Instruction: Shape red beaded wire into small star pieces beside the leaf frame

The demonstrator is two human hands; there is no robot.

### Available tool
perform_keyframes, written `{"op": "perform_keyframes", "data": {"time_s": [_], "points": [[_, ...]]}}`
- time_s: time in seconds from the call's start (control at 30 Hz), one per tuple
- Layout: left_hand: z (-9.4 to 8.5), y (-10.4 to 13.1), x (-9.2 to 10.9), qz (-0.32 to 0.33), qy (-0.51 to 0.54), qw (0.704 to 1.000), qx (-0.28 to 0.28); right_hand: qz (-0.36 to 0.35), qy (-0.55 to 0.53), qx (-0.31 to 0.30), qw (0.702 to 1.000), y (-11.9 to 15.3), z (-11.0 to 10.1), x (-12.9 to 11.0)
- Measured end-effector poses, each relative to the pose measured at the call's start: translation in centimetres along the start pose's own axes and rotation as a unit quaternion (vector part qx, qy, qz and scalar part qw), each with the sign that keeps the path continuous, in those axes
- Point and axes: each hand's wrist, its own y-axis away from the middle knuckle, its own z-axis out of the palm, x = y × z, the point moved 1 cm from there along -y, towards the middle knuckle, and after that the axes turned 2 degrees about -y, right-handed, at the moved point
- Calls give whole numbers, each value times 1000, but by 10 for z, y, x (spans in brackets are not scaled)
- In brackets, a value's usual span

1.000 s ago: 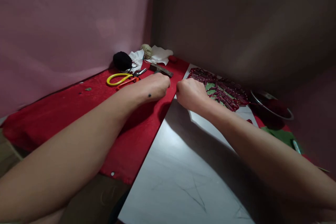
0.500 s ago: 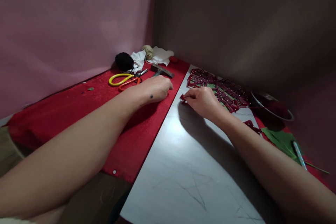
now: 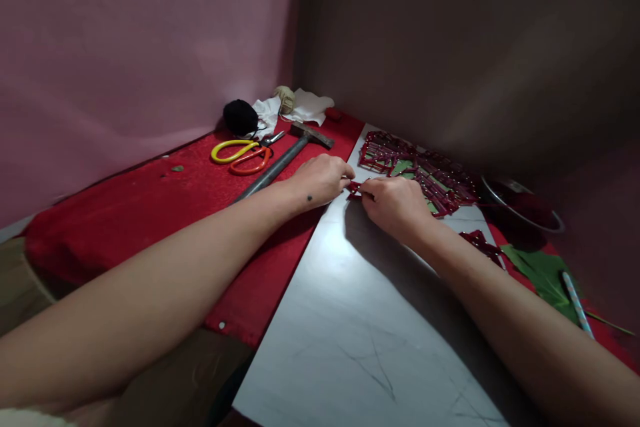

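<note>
A small, shiny dark red piece (image 3: 354, 189) lies between my two hands, just above the white marbled board (image 3: 310, 327). My left hand (image 3: 323, 180) has its fingertips closed on the left end of this piece. From the other side my right hand (image 3: 397, 203) pinches it between thumb and curled fingers. What exactly the piece is cannot be made out. Right behind my hands, a cluster of shiny dark red rolled pieces (image 3: 440, 180) is laid out on the board with green showing between them. Another dark red shiny piece (image 3: 483, 247) sits beyond my right forearm.
On the red cloth (image 3: 150, 213) lie a hammer (image 3: 280, 167), scissors with yellow and orange handles (image 3: 250, 159), black yarn (image 3: 240, 117), cream yarn (image 3: 285, 99) and white cloth (image 3: 311, 107). To the right are a metal bowl (image 3: 520, 203), a green leaf (image 3: 543, 277) and a pale blue pen-like stick (image 3: 577, 305).
My left hand has moved right, from over the hammer's handle to the dark red piece in my right hand. The handle now shows. My right hand has shifted slightly right.
</note>
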Motion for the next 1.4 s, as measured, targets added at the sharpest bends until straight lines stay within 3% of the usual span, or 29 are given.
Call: {"op": "perform_keyframes", "data": {"time_s": [0.13,0.23,0.33,0.43,0.53,0.67,0.83,0.97,1.1,1.27,1.4], "points": [[4,-2,4,-18,8,999,30,53,-146,-47,987,-16,-4,12],[8,-4,5,-33,27,998,47,108,-279,-110,948,-30,-3,20],[10,-5,5,-44,51,996,53,170,-336,-131,917,-38,-1,23],[11,-5,6,-50,64,995,54,188,-359,-139,904,-38,0,22],[10,-5,7,-54,61,995,50,190,-325,-129,917,-39,1,24],[9,-6,8,-55,43,997,42,162,-164,-105,967,-42,-1,22],[4,-6,13,-57,15,998,19,155,-7,-57,986,-27,-5,-3],[1,-5,16,-47,-22,999,15,125,-8,-6,992,-16,-4,-22],[2,-5,14,-39,-18,999,24,136,-9,19,990,-17,-5,-14],[5,-6,11,-43,0,999,25,111,-82,-25,990,-17,-9,8],[5,-7,10,-45,15,999,23,87,-93,-38,991,-15,-13,8]]}}
